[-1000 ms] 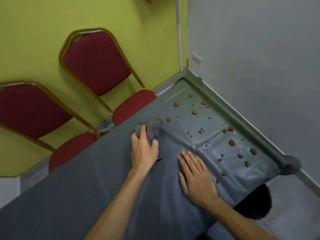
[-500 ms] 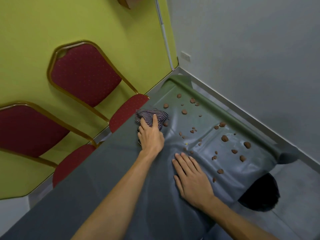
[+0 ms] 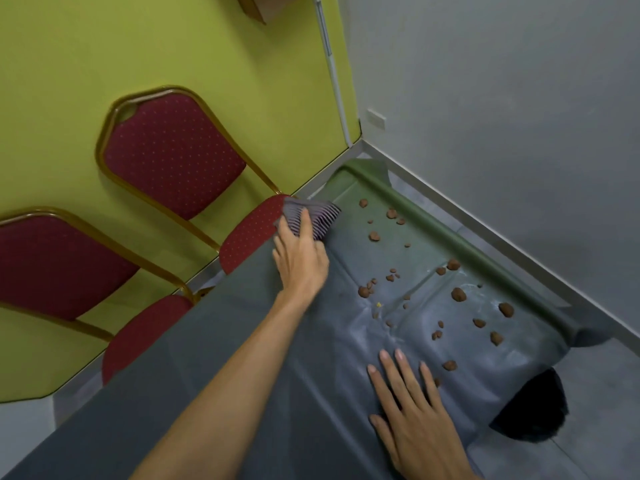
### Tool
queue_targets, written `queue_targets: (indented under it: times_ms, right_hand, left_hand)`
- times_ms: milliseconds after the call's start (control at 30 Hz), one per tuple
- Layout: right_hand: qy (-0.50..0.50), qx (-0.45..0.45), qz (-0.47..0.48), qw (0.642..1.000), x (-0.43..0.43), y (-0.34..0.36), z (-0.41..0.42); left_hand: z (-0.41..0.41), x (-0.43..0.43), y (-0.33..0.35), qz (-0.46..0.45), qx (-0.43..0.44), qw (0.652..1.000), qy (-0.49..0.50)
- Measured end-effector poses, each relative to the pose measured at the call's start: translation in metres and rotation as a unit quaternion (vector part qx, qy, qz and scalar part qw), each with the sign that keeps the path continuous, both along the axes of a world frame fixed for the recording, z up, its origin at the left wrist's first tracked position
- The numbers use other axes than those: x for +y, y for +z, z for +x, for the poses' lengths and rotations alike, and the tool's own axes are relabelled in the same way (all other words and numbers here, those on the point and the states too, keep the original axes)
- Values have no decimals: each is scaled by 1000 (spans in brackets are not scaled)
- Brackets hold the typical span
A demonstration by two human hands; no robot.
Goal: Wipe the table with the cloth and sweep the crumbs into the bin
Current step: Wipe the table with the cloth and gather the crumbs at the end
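My left hand presses a striped purple-and-white cloth onto the grey-green table cover, at the table's far left edge. Part of the cloth is hidden under my fingers. Several brown crumbs lie scattered over the far right part of the cover, to the right of the cloth. My right hand rests flat on the cover with fingers spread, holding nothing, near the closest crumbs. A black bin stands on the floor just past the table's right end, partly hidden by the hanging cover.
Two red padded chairs with gold frames stand against the yellow-green wall along the table's left side. A grey wall runs close behind the table's far edge, where the cover forms a raised fold.
My left hand has slid the cloth forward along the table's left edge, away from me. My right hand has stayed flat on the cover.
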State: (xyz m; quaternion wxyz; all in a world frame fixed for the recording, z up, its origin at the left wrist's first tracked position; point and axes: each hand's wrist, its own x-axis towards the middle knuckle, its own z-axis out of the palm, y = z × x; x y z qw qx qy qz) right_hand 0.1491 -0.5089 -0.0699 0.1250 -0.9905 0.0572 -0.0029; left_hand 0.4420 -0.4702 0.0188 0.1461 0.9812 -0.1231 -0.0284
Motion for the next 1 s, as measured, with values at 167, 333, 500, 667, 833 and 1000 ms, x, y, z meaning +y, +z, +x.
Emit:
queue_targets:
  times_ms: [167, 333, 500, 667, 833, 1000]
  right_hand:
    - [-1, -22, -2, 1000, -1, 0, 0]
    - [-9, -25, 2, 1000, -1, 1, 1]
    - [-8, -24, 10, 1000, -2, -2, 1]
    - [-14, -30, 19, 999, -3, -4, 1]
    - [-3, -21, 21, 1000, -4, 3, 1]
    - [0, -6, 23, 1000, -5, 4, 2]
  left_hand:
    - [42, -32, -22, 68, 25, 997, -1]
    - [20, -40, -36, 93, 6, 996, -17]
    - [-38, -21, -22, 58, 20, 989, -136]
    - [-78, -5, -7, -40, 89, 988, -122]
    - [-26, -15, 17, -200, 100, 975, 3]
    - [57, -57, 35, -182, 126, 974, 45]
